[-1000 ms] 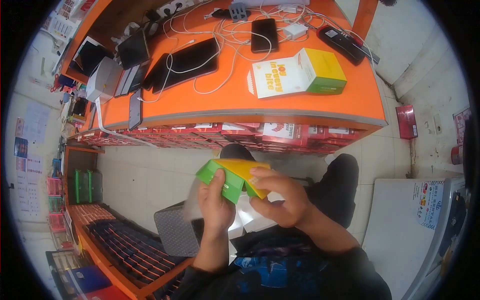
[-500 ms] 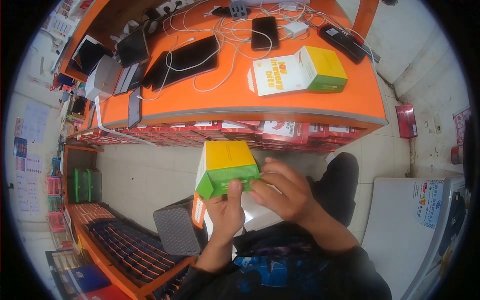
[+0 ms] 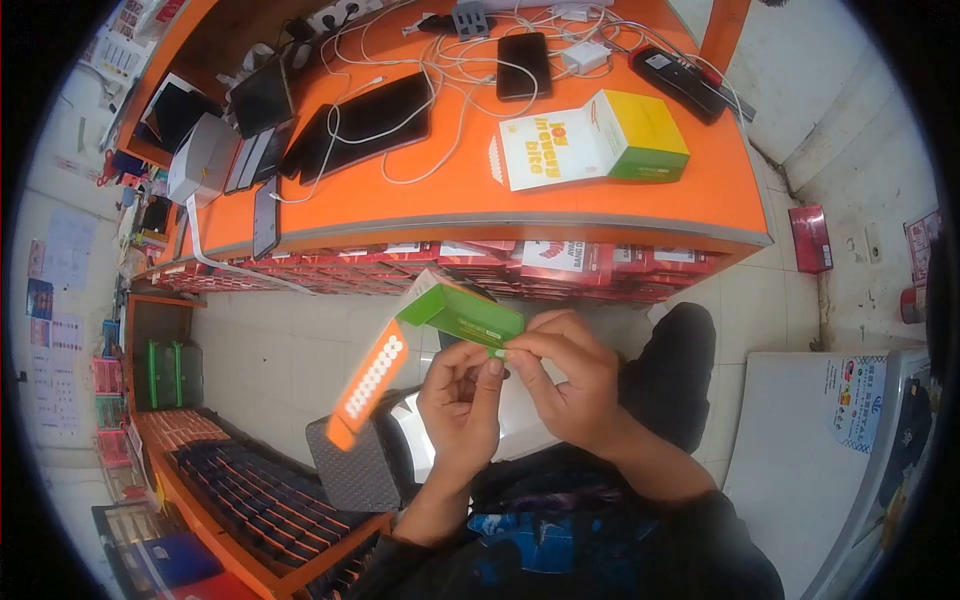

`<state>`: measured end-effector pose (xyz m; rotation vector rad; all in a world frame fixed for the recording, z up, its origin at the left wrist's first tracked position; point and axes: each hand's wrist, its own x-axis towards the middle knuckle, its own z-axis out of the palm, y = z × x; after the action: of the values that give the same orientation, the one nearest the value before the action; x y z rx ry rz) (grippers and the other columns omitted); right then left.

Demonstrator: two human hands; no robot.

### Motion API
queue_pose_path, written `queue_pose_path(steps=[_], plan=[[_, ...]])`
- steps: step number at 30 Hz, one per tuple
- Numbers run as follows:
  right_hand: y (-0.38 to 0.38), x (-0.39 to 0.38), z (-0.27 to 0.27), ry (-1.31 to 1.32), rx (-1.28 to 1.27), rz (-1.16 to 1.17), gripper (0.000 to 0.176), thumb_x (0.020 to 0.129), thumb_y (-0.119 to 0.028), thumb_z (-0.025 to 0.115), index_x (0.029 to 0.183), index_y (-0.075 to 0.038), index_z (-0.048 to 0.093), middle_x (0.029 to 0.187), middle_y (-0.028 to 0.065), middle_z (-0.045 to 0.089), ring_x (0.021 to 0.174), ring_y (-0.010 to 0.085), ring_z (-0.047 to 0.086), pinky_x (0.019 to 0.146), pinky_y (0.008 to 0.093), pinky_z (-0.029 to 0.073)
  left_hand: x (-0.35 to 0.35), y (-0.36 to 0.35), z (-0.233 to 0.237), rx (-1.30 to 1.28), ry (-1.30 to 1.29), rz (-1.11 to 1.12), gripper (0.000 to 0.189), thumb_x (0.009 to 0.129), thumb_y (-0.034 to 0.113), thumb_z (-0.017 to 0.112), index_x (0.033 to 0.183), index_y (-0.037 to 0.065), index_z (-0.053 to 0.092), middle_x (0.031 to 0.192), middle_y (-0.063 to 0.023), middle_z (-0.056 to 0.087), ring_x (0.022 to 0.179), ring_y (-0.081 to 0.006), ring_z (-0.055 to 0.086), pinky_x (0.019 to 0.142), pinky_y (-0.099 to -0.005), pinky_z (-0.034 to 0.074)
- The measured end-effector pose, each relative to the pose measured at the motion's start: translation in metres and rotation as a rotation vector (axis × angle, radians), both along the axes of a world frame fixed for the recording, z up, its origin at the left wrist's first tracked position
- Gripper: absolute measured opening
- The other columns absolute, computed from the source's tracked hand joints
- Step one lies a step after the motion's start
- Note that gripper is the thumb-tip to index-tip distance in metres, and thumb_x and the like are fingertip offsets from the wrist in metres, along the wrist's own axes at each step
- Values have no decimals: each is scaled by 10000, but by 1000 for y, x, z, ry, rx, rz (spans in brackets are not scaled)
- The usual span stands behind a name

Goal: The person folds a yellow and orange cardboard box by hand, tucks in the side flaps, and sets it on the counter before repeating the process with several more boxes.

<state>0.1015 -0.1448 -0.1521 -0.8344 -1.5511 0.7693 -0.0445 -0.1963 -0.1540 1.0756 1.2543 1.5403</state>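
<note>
Between my two hands is a partly folded carton box (image 3: 468, 312), its green side facing up and its orange flap with white shapes sticking out to the lower left. My left hand (image 3: 462, 400) pinches the near green edge between thumb and fingers. Right beside it, my right hand (image 3: 572, 372) grips the same edge near its right corner with thumb and forefinger. The fingertips of both hands almost meet there. A similar yellow, green and white carton (image 3: 645, 135), with a flap reading "joy in every bite", lies on the orange table.
On the orange table (image 3: 380, 205) lie a tablet (image 3: 365, 120), a phone (image 3: 524, 67), tangled white cables and a black-and-red device (image 3: 678, 85). Red boxes (image 3: 570, 262) are stacked under it. A white appliance (image 3: 800, 450) stands at the right, a dark patterned box (image 3: 358, 460) by my left forearm.
The carton has tipped, so its yellow face no longer shows and the orange flap has swung out to the left. My right hand has closed in beside my left on the green edge.
</note>
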Motion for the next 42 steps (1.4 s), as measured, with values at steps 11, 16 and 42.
queue_pose_path(steps=[11, 16, 42], plan=[[-4, -1, 2, -11, 81, -61, 177, 889, 24, 838, 1048, 4, 763, 960, 131, 682, 894, 296, 704, 773, 379, 575, -1, -2, -3, -3, -116, 10, 320, 1045, -12, 720, 1342, -62, 609, 1168, -126, 779, 1019, -137, 717, 941, -278, 570], [-4, -2, -3, -16, 153, -41, 225, 863, 38, 849, 1072, 2, 774, 958, 121, 673, 899, 301, 705, 768, 380, 574, -5, 0, -12, 50, -180, -29, 340, 1023, 10, 768, 1334, -30, 636, 1162, -103, 781, 1026, -128, 714, 939, -271, 558], [-17, 8, 23, -471, 453, -7, 386, 858, -29, 832, 1238, -34, 767, 1403, 271, 611, 1216, 462, 677, 967, 503, 637, -21, -2, -18, 92, -162, -90, 283, 1059, 127, 753, 1315, 12, 713, 1225, -55, 758, 1101, -153, 712, 929, -306, 572]])
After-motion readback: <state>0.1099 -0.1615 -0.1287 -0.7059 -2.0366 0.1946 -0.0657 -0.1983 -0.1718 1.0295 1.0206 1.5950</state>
